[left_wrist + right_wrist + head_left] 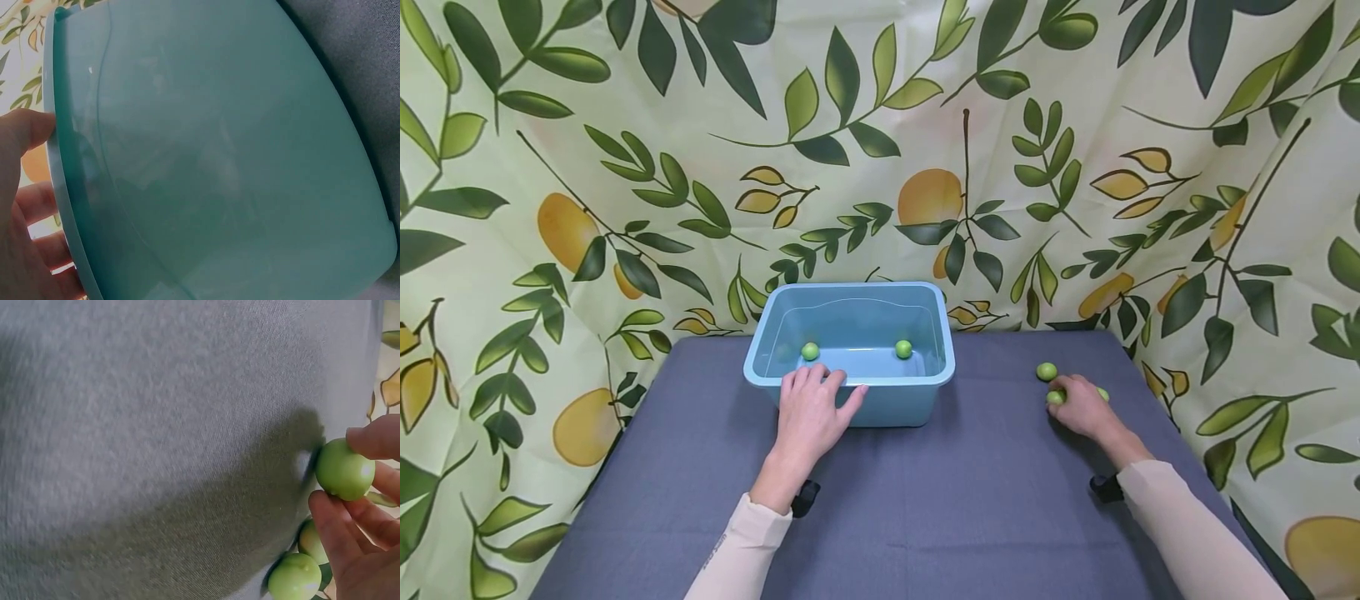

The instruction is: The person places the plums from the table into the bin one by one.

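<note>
A light-blue plastic tub (pixel 842 406) stands on the table. My left hand (pixel 811 412) holds its near rim, the fingers hooked over the edge and the thumb at the rim; the left wrist view shows the outer wall (pixel 219 150) close up. Inside the tub lie two small round green fruits, one at the left (pixel 809 351) and one at the right (pixel 904 349). At the table's right side, my right hand (pixel 1084 406) pinches a green fruit (pixel 344 469) between thumb and fingers. Two more green fruits lie close by, one (pixel 1047 372) just beyond the hand, another (pixel 1102 394) partly hidden by it.
A dark grey-blue cloth covers the table (pixel 970 500). Behind and along the sides hangs a curtain (pixel 850 183) printed with leaves and orange fruit. The table's right edge runs close beside the right hand.
</note>
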The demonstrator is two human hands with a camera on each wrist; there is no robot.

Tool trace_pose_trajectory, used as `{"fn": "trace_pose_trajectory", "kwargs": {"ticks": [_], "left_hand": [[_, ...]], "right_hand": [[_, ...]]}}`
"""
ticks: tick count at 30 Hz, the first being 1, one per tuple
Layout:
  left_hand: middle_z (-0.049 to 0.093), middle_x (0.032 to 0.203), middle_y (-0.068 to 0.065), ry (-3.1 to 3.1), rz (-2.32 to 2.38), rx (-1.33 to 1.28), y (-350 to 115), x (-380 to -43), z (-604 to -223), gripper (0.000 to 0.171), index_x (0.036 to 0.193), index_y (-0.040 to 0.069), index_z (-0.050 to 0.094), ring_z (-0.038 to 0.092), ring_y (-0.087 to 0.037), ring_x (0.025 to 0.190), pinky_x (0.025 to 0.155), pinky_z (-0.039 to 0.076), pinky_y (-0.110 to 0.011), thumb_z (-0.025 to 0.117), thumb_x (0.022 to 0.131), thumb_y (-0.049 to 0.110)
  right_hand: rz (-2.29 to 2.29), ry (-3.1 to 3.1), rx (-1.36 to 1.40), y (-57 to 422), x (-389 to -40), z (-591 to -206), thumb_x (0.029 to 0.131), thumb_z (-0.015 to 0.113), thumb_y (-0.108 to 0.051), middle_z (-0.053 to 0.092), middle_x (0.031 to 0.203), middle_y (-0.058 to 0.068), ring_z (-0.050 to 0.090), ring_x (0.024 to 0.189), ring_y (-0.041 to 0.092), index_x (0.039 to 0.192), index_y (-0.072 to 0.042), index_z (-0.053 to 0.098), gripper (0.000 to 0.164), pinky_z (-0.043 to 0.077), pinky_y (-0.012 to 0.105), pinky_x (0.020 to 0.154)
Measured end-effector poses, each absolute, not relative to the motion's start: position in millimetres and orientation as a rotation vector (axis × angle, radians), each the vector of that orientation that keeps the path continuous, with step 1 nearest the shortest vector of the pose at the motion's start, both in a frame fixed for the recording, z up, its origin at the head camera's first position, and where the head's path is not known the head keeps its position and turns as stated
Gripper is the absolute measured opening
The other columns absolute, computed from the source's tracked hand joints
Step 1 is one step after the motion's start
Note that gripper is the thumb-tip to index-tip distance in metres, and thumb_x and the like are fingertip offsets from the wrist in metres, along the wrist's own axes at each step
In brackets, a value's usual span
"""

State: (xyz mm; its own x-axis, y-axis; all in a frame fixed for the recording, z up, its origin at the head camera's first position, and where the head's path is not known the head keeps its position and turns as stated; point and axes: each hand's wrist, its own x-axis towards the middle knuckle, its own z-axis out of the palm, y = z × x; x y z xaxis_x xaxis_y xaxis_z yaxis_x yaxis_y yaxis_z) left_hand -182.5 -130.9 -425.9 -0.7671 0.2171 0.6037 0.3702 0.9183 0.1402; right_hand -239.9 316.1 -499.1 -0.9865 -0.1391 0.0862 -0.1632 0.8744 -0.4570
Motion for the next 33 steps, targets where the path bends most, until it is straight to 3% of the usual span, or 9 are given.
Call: {"fn": "trace_pose_trajectory", "kwargs": {"ticks": [12,20,30,33], "left_hand": [[0.066,0.095,-0.012,-2.472,-0.339,-0.424,-131,-183,-425,0.037,0.102,0.009,0.077,0.058,-0.034,0.086,0.085,0.044,-0.051,0.071,0.092,0.044],[0.066,0.094,-0.012,-2.467,-0.347,-0.428,-130,-182,-425,0.036,0.101,0.008,0.077,0.058,-0.034,0.086,0.085,0.044,-0.051,0.072,0.092,0.043],[0.066,0.094,-0.013,-2.461,-0.345,-0.428,-130,-182,-425,0.037,0.101,0.008,0.077,0.059,-0.035,0.087,0.086,0.044,-0.051,0.072,0.092,0.043],[0.066,0.094,-0.013,-2.460,-0.343,-0.428,-130,-182,-425,0.036,0.101,0.008,0.077,0.059,-0.035,0.087,0.086,0.044,-0.051,0.072,0.092,0.043]], "right_hand": [[0.873,-2.905,0.315,311,-237,-502,0.082,0.073,-0.004,0.068,0.092,0.015,0.060,0.082,0.028,0.103,0.007,0.070,0.024,0.048,0.044,0.074],[1.013,-2.871,0.306,300,-232,-503,0.085,0.074,-0.007,0.070,0.095,0.016,0.066,0.087,0.030,0.108,0.008,0.070,0.027,0.051,0.041,0.075],[1.251,-2.879,0.218,286,-226,-503,0.091,0.074,-0.015,0.069,0.103,0.016,0.064,0.091,0.025,0.118,0.004,0.068,0.034,0.052,0.032,0.064],[1.299,-2.867,0.227,281,-225,-503,0.092,0.075,-0.018,0.070,0.107,0.016,0.065,0.095,0.026,0.120,0.003,0.067,0.036,0.053,0.033,0.068]]}}
